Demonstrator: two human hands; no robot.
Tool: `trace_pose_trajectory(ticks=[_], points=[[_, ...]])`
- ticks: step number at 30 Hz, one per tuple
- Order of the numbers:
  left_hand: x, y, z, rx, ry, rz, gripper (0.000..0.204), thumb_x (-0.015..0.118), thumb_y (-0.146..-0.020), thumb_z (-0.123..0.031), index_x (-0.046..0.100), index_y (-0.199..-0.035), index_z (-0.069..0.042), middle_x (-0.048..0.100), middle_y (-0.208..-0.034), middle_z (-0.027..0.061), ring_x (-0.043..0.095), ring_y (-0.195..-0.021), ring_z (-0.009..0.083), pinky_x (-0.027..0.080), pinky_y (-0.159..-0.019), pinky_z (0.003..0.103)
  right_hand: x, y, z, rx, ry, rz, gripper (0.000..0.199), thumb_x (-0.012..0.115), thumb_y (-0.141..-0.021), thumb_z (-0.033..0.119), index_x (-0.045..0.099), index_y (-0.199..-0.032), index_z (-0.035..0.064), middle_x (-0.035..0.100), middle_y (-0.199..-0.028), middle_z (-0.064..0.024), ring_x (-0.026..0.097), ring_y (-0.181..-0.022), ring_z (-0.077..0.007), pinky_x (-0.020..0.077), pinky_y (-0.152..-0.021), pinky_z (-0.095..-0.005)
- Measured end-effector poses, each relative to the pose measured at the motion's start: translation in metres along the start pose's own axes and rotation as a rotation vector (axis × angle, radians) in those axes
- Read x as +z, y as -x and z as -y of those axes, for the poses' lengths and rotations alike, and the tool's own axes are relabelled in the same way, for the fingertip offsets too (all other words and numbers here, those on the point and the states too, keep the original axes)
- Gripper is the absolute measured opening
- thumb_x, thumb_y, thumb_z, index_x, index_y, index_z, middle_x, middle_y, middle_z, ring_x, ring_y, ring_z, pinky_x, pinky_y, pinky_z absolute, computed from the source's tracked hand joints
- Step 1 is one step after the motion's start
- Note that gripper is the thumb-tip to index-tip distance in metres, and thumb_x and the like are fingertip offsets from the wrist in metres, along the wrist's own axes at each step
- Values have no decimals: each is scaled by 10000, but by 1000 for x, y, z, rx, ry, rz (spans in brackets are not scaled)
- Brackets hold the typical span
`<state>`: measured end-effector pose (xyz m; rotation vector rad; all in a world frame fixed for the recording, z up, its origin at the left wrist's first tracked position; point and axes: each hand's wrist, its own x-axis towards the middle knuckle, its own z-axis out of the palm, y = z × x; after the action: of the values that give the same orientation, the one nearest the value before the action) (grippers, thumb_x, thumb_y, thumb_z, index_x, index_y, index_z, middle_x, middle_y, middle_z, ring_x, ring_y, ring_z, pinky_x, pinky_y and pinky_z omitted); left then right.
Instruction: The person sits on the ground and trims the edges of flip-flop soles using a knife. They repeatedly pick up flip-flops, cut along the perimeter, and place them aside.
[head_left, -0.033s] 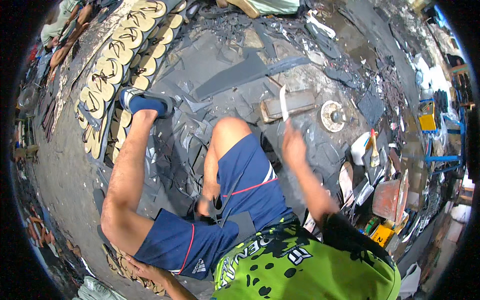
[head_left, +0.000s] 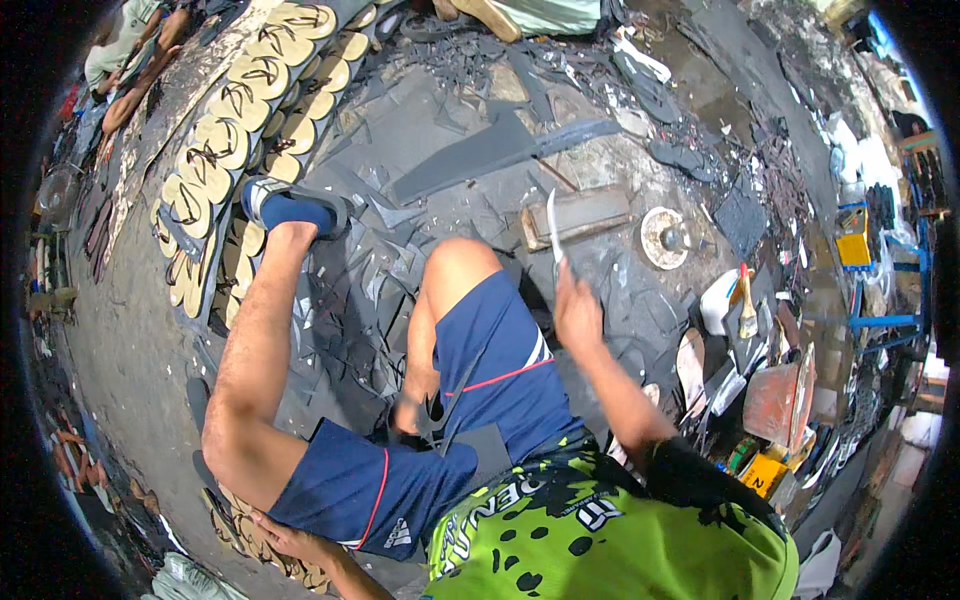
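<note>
A slender, curved, pale metal knife (head_left: 554, 225) projects beyond the right hand's (head_left: 577, 312) clenched fingers; probably light, stiff and sharp, best held by its handle. Left hand (head_left: 285, 538) lies beside tan, flat-soled sandals (head_left: 228, 512); its grip cannot be told.

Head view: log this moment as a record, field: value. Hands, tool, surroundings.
right hand: holding a slim curved pale-bladed knife
left hand: at a lower-left pile of cream-soled sandals; grip unclear
blade: pointing away from the person, overlapping the left end of a brownish-grey rectangular block in view; contact unclear
right of block: round stained white dish
beyond knees: large dark grey flat sheet piece among scraps
upper left: rows of cream-soled sandals with dark straps
</note>
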<state>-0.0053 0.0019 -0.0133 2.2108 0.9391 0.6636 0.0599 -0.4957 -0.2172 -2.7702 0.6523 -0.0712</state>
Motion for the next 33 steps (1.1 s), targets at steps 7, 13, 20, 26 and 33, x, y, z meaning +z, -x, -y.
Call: trace_pose_trajectory(ticks=[7, 13, 20, 26, 33], points=[[7, 2, 1, -41, 55, 78, 556, 328, -1030, -344, 410, -1350, 104, 424, -1410, 230, 456, -1268, 298, 345, -1067, 386, -28, -87, -46, 200, 34, -58, 444, 443, -963, 194, 425, -1398, 106, 585, -980, -283, 625, -828, -432, 508, -637, -519], [-4, -4, 81, 360, -266, 75, 615, 412, -937, -374, 403, -1367, 66, 420, -1388, 287, 408, -1293, 408, 310, -1089, 450, -16, -10, 3, -5, 62, 8, 487, 489, -909, 132, 435, -1388, 61, 603, -848, -301, 610, -809, -444, 488, -709, -515], [-5, -14, 103, 577, -526, 41, 731, 294, -952, -525, 408, -1364, 67, 427, -1384, 289, 404, -1298, 414, 297, -1102, 467, -10, -32, 2, 54, -50, -49, 456, 490, -918, 139, 464, -1359, 25, 616, -882, -294, 613, -785, -461, 489, -661, -527], [-17, -8, 97, 555, -405, 18, 575, 418, -974, -365, 385, -1390, 31, 466, -1343, 285, 480, -1212, 436, 371, -1032, 488, -34, -96, -45, 57, -117, -354, 468, 454, -953, 190, 429, -1358, -43, 593, -1070, -306, 553, -1029, -453, 435, -909, -463], [0, -5, 64, 506, -314, 26, 746, 544, -873, -502, 402, -1378, 28, 477, -1327, 293, 473, -1222, 438, 363, -1043, 479, -19, -158, -73, 137, -279, -373, 500, 367, -991, 326, 412, -1401, 45, 538, -1260, -283, 505, -1166, -453, 387, -988, -475]])
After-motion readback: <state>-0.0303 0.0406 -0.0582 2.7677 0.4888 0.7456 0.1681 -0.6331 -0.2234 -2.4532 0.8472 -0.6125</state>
